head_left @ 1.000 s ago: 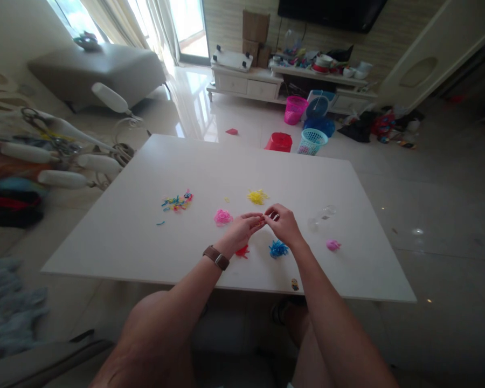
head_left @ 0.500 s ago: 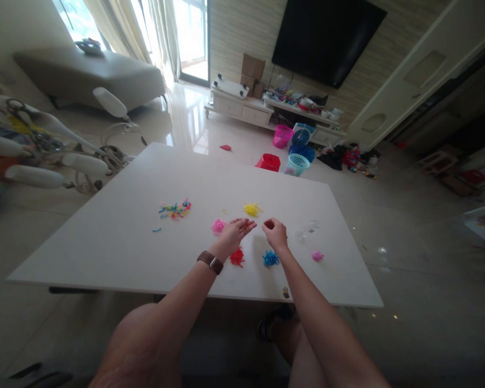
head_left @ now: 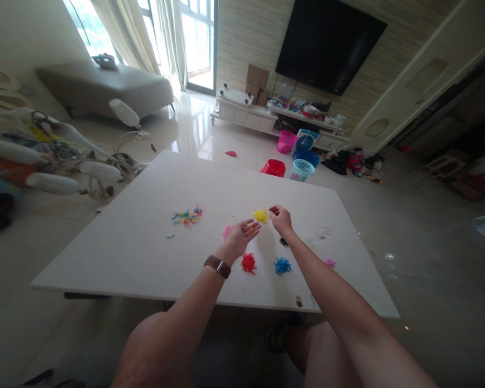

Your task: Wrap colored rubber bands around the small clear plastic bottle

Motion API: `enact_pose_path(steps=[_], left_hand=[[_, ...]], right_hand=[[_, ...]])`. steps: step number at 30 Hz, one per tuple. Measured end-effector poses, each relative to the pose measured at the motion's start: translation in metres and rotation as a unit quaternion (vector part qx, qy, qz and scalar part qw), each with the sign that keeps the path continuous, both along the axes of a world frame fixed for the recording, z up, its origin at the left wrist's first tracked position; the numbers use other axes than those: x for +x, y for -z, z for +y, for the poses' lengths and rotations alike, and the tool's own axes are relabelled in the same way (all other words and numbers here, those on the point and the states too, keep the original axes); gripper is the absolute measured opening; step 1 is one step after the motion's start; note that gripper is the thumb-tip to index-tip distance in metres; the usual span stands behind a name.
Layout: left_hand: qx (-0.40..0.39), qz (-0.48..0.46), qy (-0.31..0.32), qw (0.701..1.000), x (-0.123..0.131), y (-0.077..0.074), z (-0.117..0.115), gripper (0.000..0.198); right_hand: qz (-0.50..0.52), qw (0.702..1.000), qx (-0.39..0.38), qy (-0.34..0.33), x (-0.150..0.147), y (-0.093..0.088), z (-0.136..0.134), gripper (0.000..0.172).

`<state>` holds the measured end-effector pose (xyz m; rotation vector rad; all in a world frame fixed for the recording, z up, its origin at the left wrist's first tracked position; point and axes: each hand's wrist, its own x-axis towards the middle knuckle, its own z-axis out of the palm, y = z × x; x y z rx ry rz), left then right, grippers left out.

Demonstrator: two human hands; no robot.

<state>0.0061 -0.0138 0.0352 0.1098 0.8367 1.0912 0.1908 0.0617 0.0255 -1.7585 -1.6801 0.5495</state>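
Note:
On the white table (head_left: 145, 248) lie small heaps of tiny coloured bands. My left hand (head_left: 241, 235), with a brown watch on its wrist, hovers palm up with fingers loosely curled around a few small bands, partly covering the pink heap (head_left: 226, 231). My right hand (head_left: 281, 219) is pinched at the right edge of the yellow heap (head_left: 261, 215). What the pinch holds is too small to name. A red heap (head_left: 248, 262) and a blue heap (head_left: 282, 265) lie nearer me, between my forearms. A mixed-colour scatter (head_left: 186, 216) lies to the left.
A small purple heap (head_left: 329, 262) and a clear plastic item (head_left: 322, 233) lie right of my right arm. A tiny figure (head_left: 298, 300) sits at the table's near edge. Pink, red and blue baskets (head_left: 285, 141) stand on the floor beyond. A rack with scissors (head_left: 52, 145) stands left.
My hands have parted. The right hand has reached forward from the middle to the yellow heap, and the left hand has turned palm up. The camera has tilted slightly.

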Motion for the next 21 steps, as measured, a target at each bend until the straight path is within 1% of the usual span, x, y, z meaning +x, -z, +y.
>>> enact_pose_path(steps=[3,6,8,10,12,14,18,20,21], left_hand=[[0.008,-0.004,0.005,1.0,-0.001,0.001,-0.001,0.029],[0.019,-0.001,0.013,1.0,0.001,0.001,-0.004,0.033],[0.032,0.007,0.017,0.999,0.005,0.0,-0.006,0.036],[0.05,0.016,0.017,0.998,0.008,-0.001,-0.009,0.034],[0.064,0.025,0.02,0.997,0.011,-0.002,-0.012,0.028],[0.073,0.035,0.024,0.996,0.014,-0.002,-0.015,0.024],[0.082,0.044,0.026,0.995,0.017,-0.001,-0.017,0.024],[0.084,0.039,0.024,0.995,0.018,-0.001,-0.018,0.023],[0.085,0.036,0.026,0.995,0.018,-0.001,-0.019,0.022]], right_hand=[[0.007,0.998,0.026,-0.062,-0.009,-0.016,-0.023,0.017],[0.001,0.985,0.059,-0.164,-0.018,-0.034,-0.04,0.014],[-0.014,0.976,0.047,-0.214,-0.022,-0.043,-0.046,0.013],[-0.04,0.968,0.018,-0.246,-0.024,-0.047,-0.049,0.01],[-0.067,0.963,-0.004,-0.263,-0.024,-0.049,-0.05,0.007],[-0.083,0.96,-0.017,-0.267,-0.024,-0.05,-0.051,0.008],[-0.086,0.959,-0.031,-0.267,-0.023,-0.053,-0.053,0.006],[-0.063,0.965,-0.037,-0.25,-0.022,-0.053,-0.051,0.004],[-0.043,0.972,-0.037,-0.227,-0.021,-0.052,-0.05,0.004]])
